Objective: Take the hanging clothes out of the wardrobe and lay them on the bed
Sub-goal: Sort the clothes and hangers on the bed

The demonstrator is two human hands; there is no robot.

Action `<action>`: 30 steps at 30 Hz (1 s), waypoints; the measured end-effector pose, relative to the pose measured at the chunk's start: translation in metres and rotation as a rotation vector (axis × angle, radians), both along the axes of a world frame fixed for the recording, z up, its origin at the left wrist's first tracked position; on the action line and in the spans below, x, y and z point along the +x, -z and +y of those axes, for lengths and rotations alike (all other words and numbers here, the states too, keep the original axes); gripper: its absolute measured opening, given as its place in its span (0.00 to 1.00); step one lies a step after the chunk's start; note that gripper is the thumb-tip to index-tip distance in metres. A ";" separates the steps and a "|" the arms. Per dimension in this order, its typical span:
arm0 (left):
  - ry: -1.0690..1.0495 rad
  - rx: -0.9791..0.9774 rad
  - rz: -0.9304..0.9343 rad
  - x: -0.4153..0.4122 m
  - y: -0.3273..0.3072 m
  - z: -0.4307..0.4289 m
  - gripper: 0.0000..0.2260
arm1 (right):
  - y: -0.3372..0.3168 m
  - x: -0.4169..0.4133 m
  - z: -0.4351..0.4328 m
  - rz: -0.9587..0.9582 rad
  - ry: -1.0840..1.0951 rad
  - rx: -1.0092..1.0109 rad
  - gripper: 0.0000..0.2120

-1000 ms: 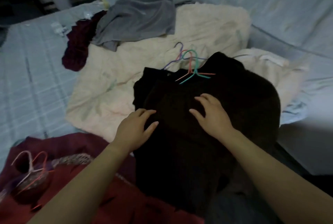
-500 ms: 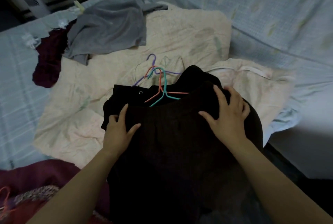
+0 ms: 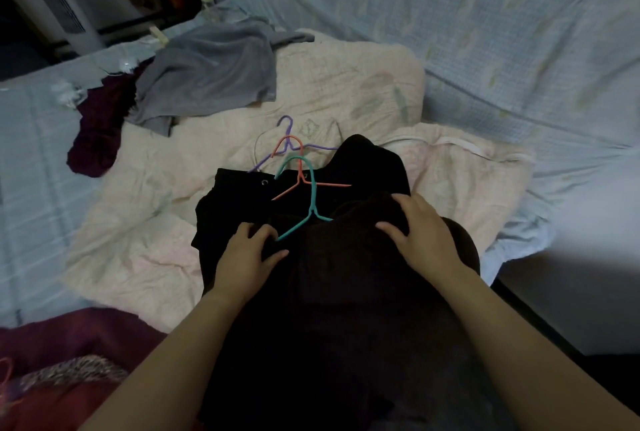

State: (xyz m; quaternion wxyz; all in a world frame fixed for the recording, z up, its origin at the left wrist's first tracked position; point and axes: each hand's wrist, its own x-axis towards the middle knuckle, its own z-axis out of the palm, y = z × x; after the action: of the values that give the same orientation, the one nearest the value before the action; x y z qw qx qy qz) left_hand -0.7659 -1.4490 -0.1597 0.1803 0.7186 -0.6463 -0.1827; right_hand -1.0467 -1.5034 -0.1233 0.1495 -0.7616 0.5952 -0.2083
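Note:
A pile of black clothes (image 3: pixel 332 292) lies on the bed over a cream quilt (image 3: pixel 346 91). At its top end, teal (image 3: pixel 311 198), orange (image 3: pixel 294 167) and purple (image 3: pixel 287 125) hangers stick out. My left hand (image 3: pixel 247 254) rests on the black fabric beside the teal hanger's left arm, fingers slightly bent. My right hand (image 3: pixel 422 236) presses on a raised fold at the upper right of the pile, its fingers cupped over it. Neither hand visibly grips anything.
A grey garment (image 3: pixel 211 70) and a dark maroon one (image 3: pixel 100 132) lie further up the bed on the left. Red clothes with a pink hanger (image 3: pixel 52 378) are at bottom left. A light blue sheet (image 3: pixel 485 32) rises at the right. A bottle (image 3: pixel 206 2) stands at the back.
Both hands have slid up the black pile toward the hangers. The left hand now lies beside the teal hanger and the right sits on the upper fold.

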 end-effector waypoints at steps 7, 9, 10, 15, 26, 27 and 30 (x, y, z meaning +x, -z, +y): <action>-0.068 -0.124 0.235 0.008 -0.036 0.040 0.07 | -0.013 0.002 0.013 0.012 -0.136 -0.062 0.17; -0.091 -0.159 0.265 0.011 -0.050 0.055 0.06 | -0.023 0.007 0.017 0.013 -0.192 -0.043 0.15; -0.108 -0.181 0.267 0.012 -0.057 0.064 0.05 | -0.029 0.010 0.021 0.005 -0.215 -0.044 0.14; -0.237 -0.258 0.244 0.026 -0.083 0.132 0.08 | -0.055 0.040 0.055 -0.016 -0.348 -0.109 0.10; -0.565 -0.360 0.202 0.067 -0.094 0.381 0.14 | -0.072 0.141 0.218 -0.033 -0.693 -0.104 0.07; -0.585 -0.356 0.204 0.067 -0.094 0.400 0.13 | -0.074 0.144 0.236 -0.030 -0.700 -0.103 0.07; -0.625 -0.349 0.238 0.060 -0.092 0.447 0.09 | -0.083 0.146 0.278 -0.020 -0.723 -0.082 0.08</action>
State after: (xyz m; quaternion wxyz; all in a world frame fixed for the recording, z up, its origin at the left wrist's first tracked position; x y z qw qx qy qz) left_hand -0.7060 -1.0020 -0.0677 0.4211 0.8132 -0.3919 -0.0882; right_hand -0.9012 -1.2257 -0.0402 0.1884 -0.9261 0.2773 -0.1731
